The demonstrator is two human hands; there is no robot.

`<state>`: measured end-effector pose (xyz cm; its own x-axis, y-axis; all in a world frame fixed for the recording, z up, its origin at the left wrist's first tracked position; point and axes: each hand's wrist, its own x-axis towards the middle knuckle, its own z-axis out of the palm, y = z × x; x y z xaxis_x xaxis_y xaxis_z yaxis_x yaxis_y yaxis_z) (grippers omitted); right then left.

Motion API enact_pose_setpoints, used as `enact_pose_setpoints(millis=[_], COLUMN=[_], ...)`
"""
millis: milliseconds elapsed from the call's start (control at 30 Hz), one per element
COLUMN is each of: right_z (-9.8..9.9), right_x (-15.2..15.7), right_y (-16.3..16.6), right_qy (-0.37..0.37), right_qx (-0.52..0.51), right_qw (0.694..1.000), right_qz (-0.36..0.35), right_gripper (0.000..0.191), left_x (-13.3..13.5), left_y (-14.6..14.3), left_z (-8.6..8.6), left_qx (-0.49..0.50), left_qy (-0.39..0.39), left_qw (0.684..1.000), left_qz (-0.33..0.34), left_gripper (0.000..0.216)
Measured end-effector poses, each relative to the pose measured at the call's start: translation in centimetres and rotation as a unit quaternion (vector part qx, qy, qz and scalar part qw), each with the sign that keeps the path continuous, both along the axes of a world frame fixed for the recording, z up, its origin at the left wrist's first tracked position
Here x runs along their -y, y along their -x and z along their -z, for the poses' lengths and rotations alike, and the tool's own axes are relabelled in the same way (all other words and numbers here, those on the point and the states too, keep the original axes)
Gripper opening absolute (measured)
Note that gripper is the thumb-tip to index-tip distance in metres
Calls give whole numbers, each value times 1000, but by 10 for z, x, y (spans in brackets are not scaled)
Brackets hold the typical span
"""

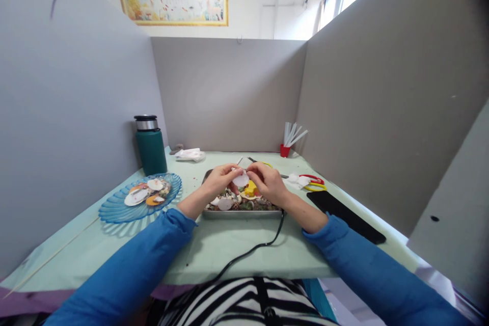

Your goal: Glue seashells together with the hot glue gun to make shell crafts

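Between my two hands is a white, round, flat seashell, held above a metal tray. My left hand pinches the shell's left edge with thumb and fingers. On its right side, my right hand has its fingers closed at the shell's upper edge; whether a small piece sits in them I cannot make out. Under the hands the tray holds many small shells and a yellow object. A black cord runs from the tray's right side toward my body.
Left stands a blue scalloped glass plate with shells, and a green bottle behind it. Right are scissors with red and yellow handles, a black flat pad and a red cup of white sticks. Grey partitions enclose the table.
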<state>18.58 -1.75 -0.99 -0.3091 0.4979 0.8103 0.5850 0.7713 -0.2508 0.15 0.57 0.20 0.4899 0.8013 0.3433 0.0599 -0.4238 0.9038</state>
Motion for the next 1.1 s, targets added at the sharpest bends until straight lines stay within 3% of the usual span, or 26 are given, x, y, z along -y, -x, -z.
enact_pose_setpoints(millis=[1100], right_z=[1], right_x=[-3], right_y=[-1], right_qy=[3], right_qx=[40], right_qw=[999], right_qz=[14], right_gripper=[16], left_x=[3], left_y=[0], left_z=[-1], left_qx=[-14], left_qy=[4], left_qw=[1000], left_qz=[1], left_gripper=[38])
